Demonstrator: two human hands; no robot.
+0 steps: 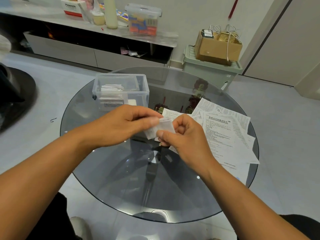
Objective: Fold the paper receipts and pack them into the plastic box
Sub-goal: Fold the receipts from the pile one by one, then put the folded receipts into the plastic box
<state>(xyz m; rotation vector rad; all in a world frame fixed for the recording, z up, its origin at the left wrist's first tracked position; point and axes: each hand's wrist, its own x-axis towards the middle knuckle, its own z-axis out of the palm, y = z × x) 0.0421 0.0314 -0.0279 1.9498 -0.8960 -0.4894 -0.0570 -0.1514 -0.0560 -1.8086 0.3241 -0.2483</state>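
White folded paper receipt (161,128) pinched between both hands, left hand (119,125) and right hand (183,137) fingers curled on it, above the round glass table (121,179), near the clear plastic box (121,91).

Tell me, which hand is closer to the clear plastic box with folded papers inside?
Left. The left hand sits just in front of the clear plastic box, nearly below it in view. The right hand is farther right, beside the unfolded paper sheets.
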